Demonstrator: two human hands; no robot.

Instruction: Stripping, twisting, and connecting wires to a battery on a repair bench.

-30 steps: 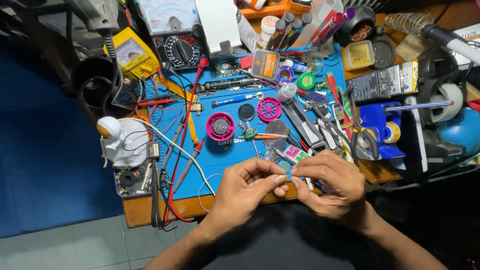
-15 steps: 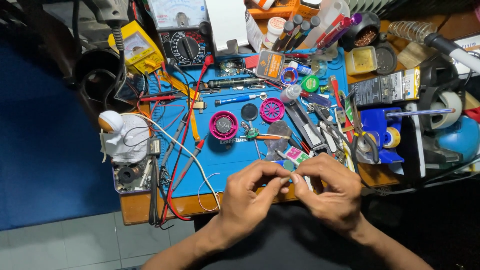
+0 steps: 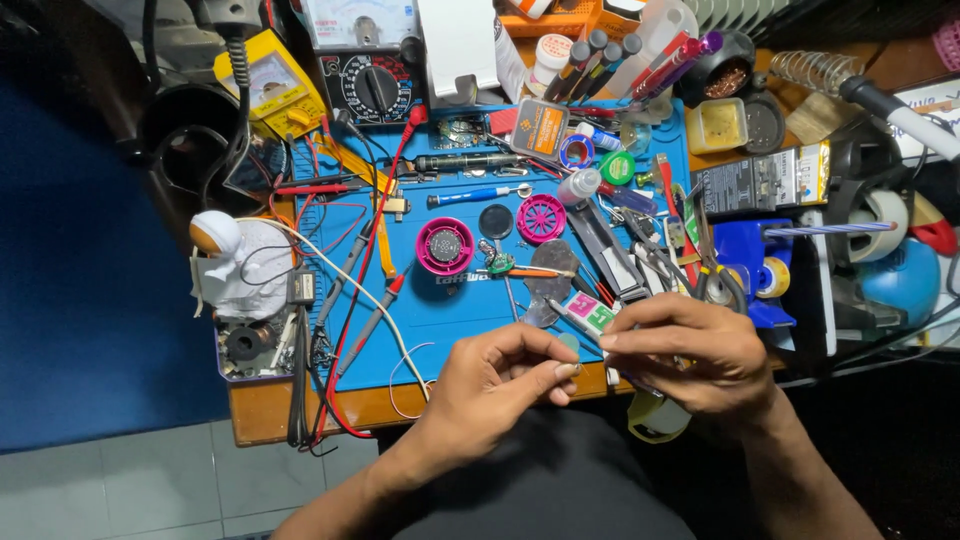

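While the left hand (image 3: pixel 500 375) pinches a tiny part, the right hand (image 3: pixel 690 355) has drifted to three o'clock, curled shut; its contents hidden. Hands that met now sit apart over the blue mat (image 3: pixel 450 310)

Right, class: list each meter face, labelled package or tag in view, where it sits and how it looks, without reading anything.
Yellow handheld multimeter: top left, tilted, pale screen.
Black analogue meter: top centre, white scale face, round dial.
Orange rectangular tin: upper middle of the blue mat, dark rim.
Green and pink labelled strip: beside the right hand.
Left hand: pinches something too small to tell.
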